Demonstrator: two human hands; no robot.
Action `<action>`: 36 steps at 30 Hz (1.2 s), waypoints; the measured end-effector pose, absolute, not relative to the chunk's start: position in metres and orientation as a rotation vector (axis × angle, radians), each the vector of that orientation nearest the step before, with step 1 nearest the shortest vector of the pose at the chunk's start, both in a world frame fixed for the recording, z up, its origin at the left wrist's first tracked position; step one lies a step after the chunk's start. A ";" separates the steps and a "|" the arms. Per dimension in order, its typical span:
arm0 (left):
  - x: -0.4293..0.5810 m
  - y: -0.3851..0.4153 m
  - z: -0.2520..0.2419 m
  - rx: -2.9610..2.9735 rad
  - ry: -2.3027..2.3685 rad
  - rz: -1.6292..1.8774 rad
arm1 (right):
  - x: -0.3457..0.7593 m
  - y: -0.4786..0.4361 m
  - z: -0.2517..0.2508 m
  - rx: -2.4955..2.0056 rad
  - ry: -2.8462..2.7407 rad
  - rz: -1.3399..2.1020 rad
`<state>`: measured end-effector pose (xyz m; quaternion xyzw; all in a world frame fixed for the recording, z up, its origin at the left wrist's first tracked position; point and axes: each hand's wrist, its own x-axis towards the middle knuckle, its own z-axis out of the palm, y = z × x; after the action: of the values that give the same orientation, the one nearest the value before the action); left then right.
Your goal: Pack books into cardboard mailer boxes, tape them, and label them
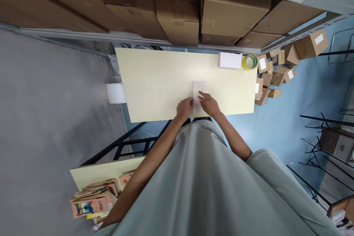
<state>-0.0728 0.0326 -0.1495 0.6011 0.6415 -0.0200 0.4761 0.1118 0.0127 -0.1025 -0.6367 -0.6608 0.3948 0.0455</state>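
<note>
A thin, pale rectangular packet [200, 84], partly see-through, lies on the cream tabletop [155, 81] near its front edge. My left hand [185, 107] is closed at the packet's left edge, thumb and fingers pinched together there. From the right, my right hand [209, 104] rests over the packet with fingers stretched and apart, the fingertips touching its upper face. Between the hands, part of the packet looks whiter, as if doubled or layered. Whether it is paper or a plastic sleeve, I cannot make out.
A white box [230, 60] and a roll of yellow tape [249, 62] sit at the back right. Cardboard boxes [235, 11] fill the shelf above. Small cartons [278, 77] lie beyond the right edge. Stacked printed packs [94, 201] stand on a lower-left surface.
</note>
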 end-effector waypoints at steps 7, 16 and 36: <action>-0.073 0.063 -0.165 1.572 1.533 -0.391 | 0.093 0.007 -0.115 -1.993 -2.291 1.192; -0.057 0.073 -0.123 1.647 1.576 -0.566 | 0.116 0.086 -0.051 -1.992 -2.030 0.761; -0.060 0.078 -0.137 1.661 1.567 -0.650 | 0.240 0.321 0.133 -2.056 -2.121 -0.105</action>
<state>-0.0596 0.0779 -0.1374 0.6488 0.6120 -0.2537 0.3743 0.2398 0.3211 0.1334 -0.6926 -0.7145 -0.0353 0.0926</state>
